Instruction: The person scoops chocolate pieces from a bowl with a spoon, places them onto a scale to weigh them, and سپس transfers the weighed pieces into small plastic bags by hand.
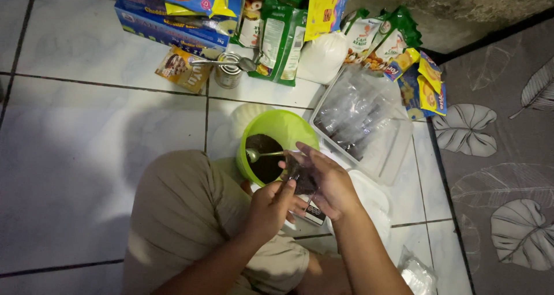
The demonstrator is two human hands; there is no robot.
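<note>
Taking the green bowl (283, 134) as the reference, the far left of the view is white tiled floor (86, 133) with dark grout lines. Up and to the left of the bowl lies a small tan sachet (183, 68), and behind it a blue carton (173, 23) with a yellow packet on top. Directly behind the bowl stands an opened tin can (228, 74) with a spoon laid across its rim. The bowl itself sits on the floor just ahead of the person's bent knee in khaki cloth (184, 214); it holds a dark mixture, and a metal spoon (259, 154) rests in it, bowl-end over the mixture and handle pointing right. At the near right edge of the bowl the left hand (271, 205) is curled, its fingertips pinching the lower edge of a small clear bag (303, 176) with dark contents. The right hand (329, 182) grips the same bag from the other side, fingers extended along it toward the bowl rim. Beneath both hands a small digital scale (314, 214) shows partly. Behind and right of the bowl stand green packets (283, 35) and a white bag (323, 55). Right of the bowl lies a clear plastic tray (369, 127) holding filled clear bags. Farthest right is a grey leaf-patterned mat (502, 156).
</note>
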